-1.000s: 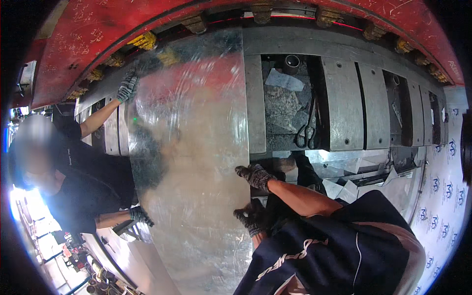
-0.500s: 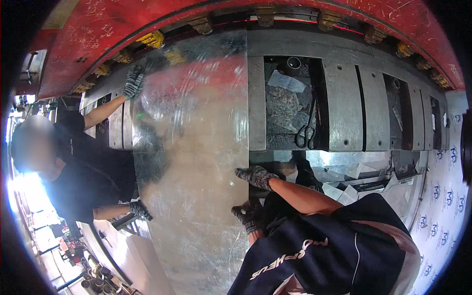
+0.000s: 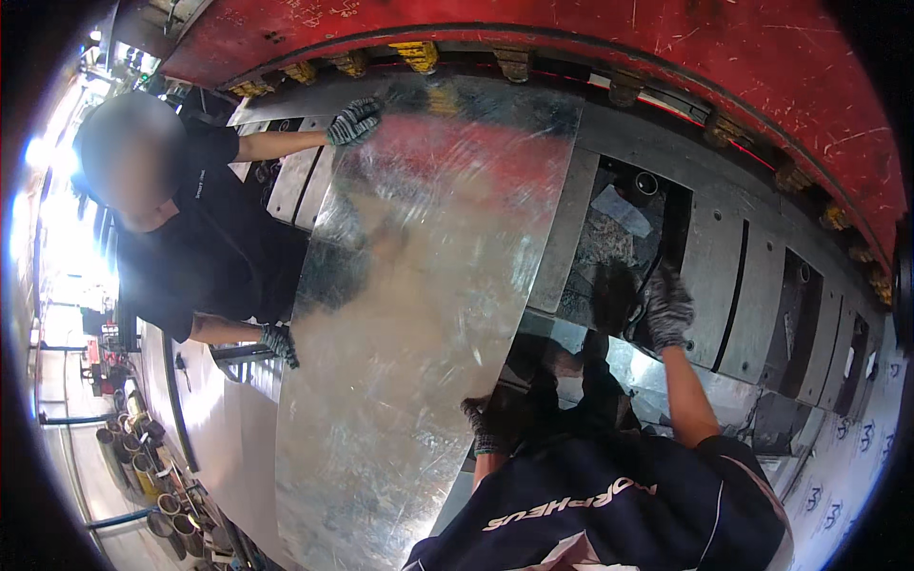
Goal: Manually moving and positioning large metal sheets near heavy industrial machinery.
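A large, shiny, scratched metal sheet lies across the machine bed and reaches toward me. My left hand, in a grey knit glove, grips its right edge with curled fingers. My gloved right hand is off the sheet, reaching over the recess in the bed where a pair of dark-handled shears lay. Motion smears its fingers, and the shears are mostly hidden beneath it. Opposite me a co-worker's gloved hands, one far and one near, rest at the sheet's left edge.
A red machine beam with yellow clamps spans the far side. Slotted steel plates make up the bed; paper scrap and a ring lie in the recess. Metal tubes are stacked at lower left.
My right hand has let go of the sheet's edge and moved right to the shears in the recess. My left hand stays on the edge. The view has turned and shifted left.
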A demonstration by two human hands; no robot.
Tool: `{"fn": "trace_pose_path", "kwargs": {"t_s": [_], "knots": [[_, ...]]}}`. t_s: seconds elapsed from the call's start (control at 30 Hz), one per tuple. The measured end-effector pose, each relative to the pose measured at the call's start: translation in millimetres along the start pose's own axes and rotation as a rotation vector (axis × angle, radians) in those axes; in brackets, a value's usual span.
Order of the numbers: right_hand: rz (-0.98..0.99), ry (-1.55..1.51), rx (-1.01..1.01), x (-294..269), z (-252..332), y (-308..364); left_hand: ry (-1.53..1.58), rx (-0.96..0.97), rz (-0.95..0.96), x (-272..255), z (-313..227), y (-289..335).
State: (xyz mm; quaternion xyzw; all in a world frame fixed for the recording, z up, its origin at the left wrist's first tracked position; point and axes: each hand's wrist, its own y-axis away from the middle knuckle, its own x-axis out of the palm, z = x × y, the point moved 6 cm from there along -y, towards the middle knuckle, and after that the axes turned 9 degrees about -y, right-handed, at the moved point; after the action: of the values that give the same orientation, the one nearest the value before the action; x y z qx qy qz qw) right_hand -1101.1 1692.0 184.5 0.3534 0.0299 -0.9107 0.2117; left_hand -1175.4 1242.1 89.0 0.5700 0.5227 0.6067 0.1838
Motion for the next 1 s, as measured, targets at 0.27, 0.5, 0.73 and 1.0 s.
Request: {"fn": "trace_pose_path", "kwargs": {"t_s": [0.27, 0.5, 0.73, 1.0], "knots": [[-0.154, 0.708, 0.082, -62, -44, -71, -1.142, 0.469, -0.123, 87, -41, -25], [-0.161, 0.616, -0.006, -54, -42, -67, -2.115, 1.453, -0.391, 377, -98, -91], [-0.179, 0.646, -0.02, -63, -53, -77, -2.309, 1.465, 0.039, 402, -62, -150], [-0.192, 0.632, -0.041, -57, -72, -80, -2.706, 1.649, -0.366, 396, -66, -159]]}}
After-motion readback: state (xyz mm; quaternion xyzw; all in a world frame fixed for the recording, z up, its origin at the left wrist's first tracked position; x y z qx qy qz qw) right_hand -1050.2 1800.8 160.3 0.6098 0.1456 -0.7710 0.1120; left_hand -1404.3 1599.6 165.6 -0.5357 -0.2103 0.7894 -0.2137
